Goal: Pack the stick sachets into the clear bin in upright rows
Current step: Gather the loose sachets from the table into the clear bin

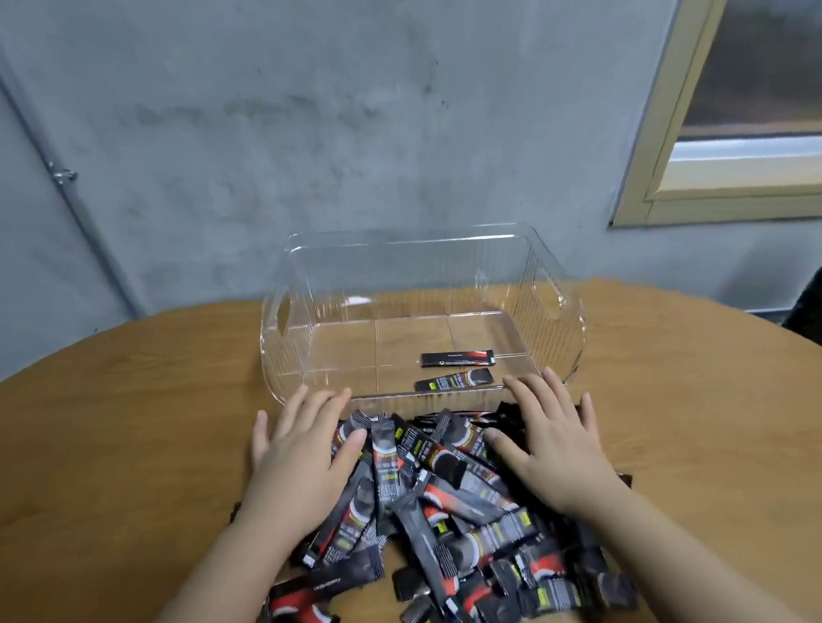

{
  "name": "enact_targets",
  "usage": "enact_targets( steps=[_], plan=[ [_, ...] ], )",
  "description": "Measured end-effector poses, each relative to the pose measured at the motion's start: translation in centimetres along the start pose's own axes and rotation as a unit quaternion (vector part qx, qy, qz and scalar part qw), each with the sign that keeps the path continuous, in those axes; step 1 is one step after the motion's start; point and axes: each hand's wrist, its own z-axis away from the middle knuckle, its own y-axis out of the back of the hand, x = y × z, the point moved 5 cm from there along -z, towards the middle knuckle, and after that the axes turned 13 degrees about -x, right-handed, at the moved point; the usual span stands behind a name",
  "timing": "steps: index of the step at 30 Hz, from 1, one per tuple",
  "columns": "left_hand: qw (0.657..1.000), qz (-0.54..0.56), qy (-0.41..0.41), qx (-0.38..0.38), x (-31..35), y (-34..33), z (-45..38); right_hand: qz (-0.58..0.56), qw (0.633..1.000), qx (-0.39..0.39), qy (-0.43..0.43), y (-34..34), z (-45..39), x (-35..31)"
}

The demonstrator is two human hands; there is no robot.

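My left hand (307, 449) and right hand (552, 441) flat, fingers spread wide, on loose heap of black-and-red stick sachets (441, 521) at round wooden table's (108, 444) near edge, clear ribbed plastic bin (283, 365) just beyond, two sachets (457, 358) lying flat inside.

A clear bin (419, 310) with handle cut-outs is standing on a round wooden counter (106, 419) against a grey wall (277, 122). Two stick sachets (457, 358) are lying flat on the bin floor, toward its right front. A loose pile of black-and-red sachets (445, 510) is lying just in front of the bin. The left hand (307, 449) and right hand (552, 441) are resting palm-down on the pile's far corners, fingers (521, 386) extended toward the bin's front wall. A framed window (754, 72) is showing at upper right.
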Motion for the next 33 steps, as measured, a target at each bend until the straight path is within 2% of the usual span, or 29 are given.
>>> enact_targets(
  steps=[7,11,15,20,24,33],
  plan=[
    [0.999,0.001,-0.002,-0.054,0.6,0.6,3.3,-0.010,0.997,-0.076,0.007,1.3,2.6,-0.4],
    [0.996,0.067,-0.035,-0.039,0.5,0.6,6.2,-0.057,0.994,-0.092,0.027,1.7,4.2,-0.4],
    [0.996,0.082,0.025,-0.034,-0.8,-0.7,7.8,-0.095,0.992,-0.048,0.071,1.6,6.2,-2.7],
    [0.993,0.066,0.054,-0.081,0.2,-3.5,7.4,-0.024,0.992,-0.085,0.088,-1.8,6.6,-5.7],
    [0.996,0.050,0.046,-0.063,0.3,-3.7,6.8,-0.019,0.995,-0.068,0.069,-2.5,5.2,-5.0],
    [0.993,0.110,0.007,0.035,-1.1,-3.3,5.0,-0.063,0.990,-0.021,0.125,-0.9,3.4,-4.7]
  ],
)
